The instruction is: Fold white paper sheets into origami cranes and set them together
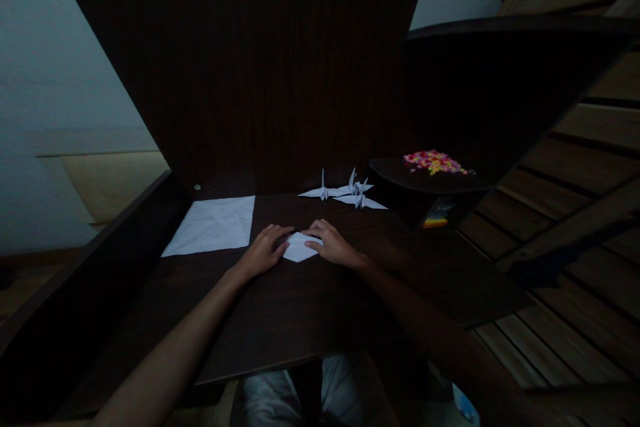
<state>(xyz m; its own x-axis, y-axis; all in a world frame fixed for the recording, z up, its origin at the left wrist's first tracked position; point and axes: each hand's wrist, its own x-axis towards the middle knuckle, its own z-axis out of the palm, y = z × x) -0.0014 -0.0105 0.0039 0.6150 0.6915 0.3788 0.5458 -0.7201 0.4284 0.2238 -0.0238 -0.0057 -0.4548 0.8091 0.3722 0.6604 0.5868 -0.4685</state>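
Observation:
On the dark table in front of me lies a small piece of folded white paper (301, 251), roughly diamond-shaped with a point towards me. Its left corner is between the thumb and fingers of my left hand (266, 250). From the other side, my right hand (331, 243) grips the right part, its thumb on top and its fingers along the far edge. Both hands rest low against the tabletop, and the fingertips partly cover the paper's ends. Just beyond them, several folded white paper cranes (324, 193) stand close together with wings spread.
A larger creased white sheet (213, 225) lies flat at the left. To the right, a rounded shelf (395, 173) carries a pile of small pink, red and yellow pieces (434, 162). A tall dark panel (260, 80) rises behind the tabletop (280, 320). Wooden slats (590, 133) stand at the right.

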